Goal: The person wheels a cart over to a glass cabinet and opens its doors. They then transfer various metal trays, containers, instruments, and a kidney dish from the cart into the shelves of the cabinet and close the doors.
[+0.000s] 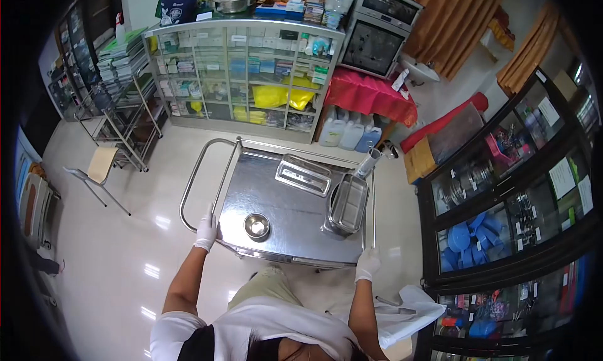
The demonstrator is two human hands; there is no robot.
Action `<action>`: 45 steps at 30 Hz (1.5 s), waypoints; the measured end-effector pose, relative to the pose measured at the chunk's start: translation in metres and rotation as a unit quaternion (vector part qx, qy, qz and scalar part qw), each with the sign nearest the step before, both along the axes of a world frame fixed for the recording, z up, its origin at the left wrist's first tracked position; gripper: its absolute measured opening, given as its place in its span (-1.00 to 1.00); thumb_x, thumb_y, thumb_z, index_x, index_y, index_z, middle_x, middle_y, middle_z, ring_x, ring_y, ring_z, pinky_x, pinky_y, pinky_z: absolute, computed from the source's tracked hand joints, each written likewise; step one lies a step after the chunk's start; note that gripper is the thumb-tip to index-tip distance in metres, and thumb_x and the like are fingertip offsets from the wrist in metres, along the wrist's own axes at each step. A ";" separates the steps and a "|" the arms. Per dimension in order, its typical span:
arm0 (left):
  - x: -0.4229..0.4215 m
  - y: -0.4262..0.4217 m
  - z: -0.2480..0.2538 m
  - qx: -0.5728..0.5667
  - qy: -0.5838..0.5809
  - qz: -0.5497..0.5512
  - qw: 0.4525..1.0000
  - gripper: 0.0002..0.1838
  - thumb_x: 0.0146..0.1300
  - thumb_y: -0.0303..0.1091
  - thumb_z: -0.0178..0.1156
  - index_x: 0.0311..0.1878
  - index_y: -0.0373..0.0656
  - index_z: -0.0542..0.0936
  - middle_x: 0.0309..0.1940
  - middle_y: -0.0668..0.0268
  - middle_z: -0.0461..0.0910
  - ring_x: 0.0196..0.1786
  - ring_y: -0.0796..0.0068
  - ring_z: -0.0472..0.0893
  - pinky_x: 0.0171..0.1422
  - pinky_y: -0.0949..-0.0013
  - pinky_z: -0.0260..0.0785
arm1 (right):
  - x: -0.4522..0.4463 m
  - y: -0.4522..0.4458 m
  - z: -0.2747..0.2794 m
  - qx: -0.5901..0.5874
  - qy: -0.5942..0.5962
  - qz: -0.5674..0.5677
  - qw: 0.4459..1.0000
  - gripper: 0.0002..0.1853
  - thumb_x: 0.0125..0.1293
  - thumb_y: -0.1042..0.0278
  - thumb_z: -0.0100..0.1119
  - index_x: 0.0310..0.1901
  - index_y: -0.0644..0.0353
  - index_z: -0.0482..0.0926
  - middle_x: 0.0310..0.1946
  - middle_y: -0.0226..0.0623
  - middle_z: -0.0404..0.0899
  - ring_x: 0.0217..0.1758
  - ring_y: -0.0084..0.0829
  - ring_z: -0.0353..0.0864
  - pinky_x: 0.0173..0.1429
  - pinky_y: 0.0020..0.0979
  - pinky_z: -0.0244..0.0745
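Observation:
Both my hands wear white gloves. My left hand (205,231) is closed around the metal rail at the near left corner of a stainless steel trolley (264,191). At the near right corner, my right hand (368,264) is closed on the trolley's side rail; its fingertips are partly hidden. On the trolley top, a small round steel bowl (257,226) stands closest to my left hand. A long rectangular steel tray (304,175) lies toward the far side. Nearer my right hand, a rectangular metal tray (348,203) rests on a larger container, beside an upright metal cylinder (369,164).
A glass-fronted cabinet (245,78) with supplies stands beyond the trolley. Dark glass cabinets (502,198) line the right side, with a white plastic bag (408,314) near them. At left are a chair (100,166) and a wheeled rack (129,119) with stacked papers.

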State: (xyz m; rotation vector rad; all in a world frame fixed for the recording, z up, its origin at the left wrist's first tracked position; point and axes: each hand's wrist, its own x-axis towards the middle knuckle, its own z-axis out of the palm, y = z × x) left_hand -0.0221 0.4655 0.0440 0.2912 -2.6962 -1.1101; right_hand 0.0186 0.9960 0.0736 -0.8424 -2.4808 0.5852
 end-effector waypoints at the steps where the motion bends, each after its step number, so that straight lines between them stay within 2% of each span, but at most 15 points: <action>1: -0.004 0.005 0.004 0.000 -0.001 0.000 1.000 -0.47 0.33 -0.38 -0.12 0.39 -0.11 0.19 -0.14 -0.08 0.55 -0.23 -0.08 0.55 -0.12 0.11 0.38 | -0.005 0.004 0.000 0.002 0.005 0.004 1.000 -0.77 0.21 0.25 -0.04 -0.30 0.23 0.51 -0.49 -0.07 0.56 -0.45 -0.02 0.53 -0.29 -0.14 0.41; 8: -0.044 0.039 0.010 0.032 0.011 -0.015 0.999 -0.51 0.36 -0.38 -0.13 0.36 -0.15 0.22 -0.08 -0.07 0.54 -0.14 -0.07 0.54 -0.03 0.15 0.37 | -0.046 0.037 0.002 0.018 0.037 0.027 0.999 -0.82 0.15 0.35 -0.02 -0.27 0.23 0.48 -0.49 -0.08 0.54 -0.44 0.00 0.53 -0.28 -0.14 0.42; 11: -0.058 0.056 0.019 0.035 -0.019 -0.021 0.999 -0.52 0.37 -0.37 -0.12 0.35 -0.17 0.24 -0.06 -0.06 0.54 -0.10 -0.06 0.54 0.01 0.17 0.37 | -0.064 0.061 -0.021 0.038 0.072 0.039 0.996 -0.82 0.15 0.37 -0.02 -0.23 0.22 0.46 -0.45 -0.08 0.54 -0.41 0.00 0.53 -0.26 -0.15 0.42; 12: -0.064 0.062 0.029 0.032 -0.043 -0.013 0.998 -0.52 0.37 -0.37 -0.11 0.34 -0.18 0.24 -0.05 -0.06 0.53 -0.08 -0.05 0.54 0.04 0.18 0.36 | -0.068 0.063 -0.008 0.010 0.012 0.026 1.000 -0.77 0.15 0.38 -0.01 -0.16 0.22 0.49 -0.41 -0.08 0.56 -0.37 0.00 0.54 -0.23 -0.18 0.44; 14: -0.078 0.078 0.037 0.022 -0.090 -0.008 0.996 -0.53 0.37 -0.36 -0.10 0.33 -0.20 0.25 -0.02 -0.05 0.53 -0.04 -0.04 0.53 0.08 0.21 0.35 | -0.079 0.070 -0.007 0.023 0.062 0.039 0.997 -0.66 0.15 0.37 0.02 -0.01 0.21 0.48 -0.34 -0.08 0.59 -0.34 -0.01 0.56 -0.20 -0.19 0.46; 16: -0.096 0.081 0.007 0.021 -0.069 -0.011 0.997 -0.54 0.38 -0.36 -0.09 0.32 -0.25 0.26 0.01 -0.04 0.52 0.01 0.00 0.52 0.14 0.23 0.34 | -0.090 0.088 -0.004 -0.011 0.041 0.058 0.997 -0.55 0.14 0.37 0.05 0.12 0.20 0.42 -0.24 -0.07 0.60 -0.30 -0.01 0.58 -0.18 -0.20 0.47; 17: -0.107 0.083 0.003 0.044 -0.031 -0.049 0.997 -0.53 0.39 -0.38 -0.11 0.33 -0.28 0.23 0.05 -0.02 0.51 0.06 0.04 0.51 0.17 0.27 0.32 | -0.096 0.095 -0.003 -0.007 0.043 0.036 0.998 -0.55 0.14 0.37 0.05 0.12 0.20 0.42 -0.24 -0.07 0.60 -0.30 -0.01 0.58 -0.18 -0.20 0.47; 19: -0.123 0.100 -0.004 0.076 0.021 -0.052 0.996 -0.52 0.39 -0.41 -0.13 0.35 -0.27 0.20 0.07 -0.01 0.50 0.10 0.07 0.50 0.19 0.30 0.31 | -0.111 0.106 0.000 0.001 -0.018 0.038 0.999 -0.50 0.17 0.37 0.04 0.20 0.20 0.36 -0.17 -0.05 0.59 -0.20 0.00 0.59 -0.10 -0.19 0.48; 22: -0.147 0.122 -0.006 0.044 0.050 -0.073 0.995 -0.51 0.39 -0.43 -0.15 0.38 -0.22 0.18 0.09 -0.01 0.49 0.11 0.10 0.50 0.20 0.33 0.31 | -0.129 0.128 0.008 -0.004 -0.031 0.014 0.999 -0.50 0.17 0.37 0.04 0.20 0.20 0.37 -0.16 -0.05 0.59 -0.19 -0.01 0.59 -0.09 -0.19 0.48; 24: -0.168 0.124 -0.024 0.062 0.007 -0.072 0.995 -0.51 0.39 -0.43 -0.16 0.38 -0.23 0.17 0.10 -0.01 0.49 0.08 0.10 0.53 0.16 0.31 0.33 | -0.144 0.139 0.010 -0.014 -0.052 0.023 0.998 -0.49 0.16 0.36 0.04 0.19 0.20 0.37 -0.15 -0.06 0.59 -0.18 -0.02 0.59 -0.08 -0.20 0.49; 29: -0.197 0.173 0.017 0.052 -0.025 -0.074 0.996 -0.52 0.39 -0.43 -0.16 0.37 -0.24 0.19 0.09 -0.03 0.49 0.04 0.08 0.55 0.10 0.30 0.35 | -0.175 0.176 -0.003 -0.008 -0.046 0.021 0.999 -0.48 0.14 0.38 0.06 0.19 0.22 0.37 -0.12 -0.04 0.59 -0.15 -0.03 0.59 -0.04 -0.22 0.49; 40: -0.263 0.238 0.015 0.050 0.013 -0.068 0.996 -0.53 0.38 -0.45 -0.14 0.35 -0.27 0.22 0.06 -0.02 0.52 0.01 0.08 0.56 0.07 0.32 0.36 | -0.234 0.239 0.000 0.004 -0.011 0.043 0.999 -0.46 0.12 0.43 0.07 0.19 0.32 0.34 -0.12 0.00 0.58 -0.13 -0.02 0.59 -0.01 -0.24 0.49; 44: -0.279 0.258 0.025 0.026 -0.101 -0.055 0.993 -0.50 0.37 -0.47 -0.12 0.37 -0.25 0.18 0.14 0.03 0.47 0.04 0.14 0.54 0.08 0.34 0.35 | -0.255 0.263 -0.008 -0.011 0.045 0.067 0.997 -0.44 0.12 0.43 0.05 0.22 0.30 0.32 -0.13 0.02 0.58 -0.18 -0.01 0.58 -0.04 -0.22 0.48; 45: -0.282 0.257 -0.002 0.038 0.023 -0.065 0.997 -0.50 0.39 -0.43 -0.16 0.40 -0.15 0.18 0.09 0.13 0.49 -0.03 0.28 0.53 0.04 0.41 0.35 | -0.260 0.266 0.001 -0.052 -0.027 0.057 0.997 -0.41 0.12 0.45 0.02 0.26 0.29 0.28 -0.14 0.03 0.58 -0.22 0.01 0.57 -0.07 -0.19 0.47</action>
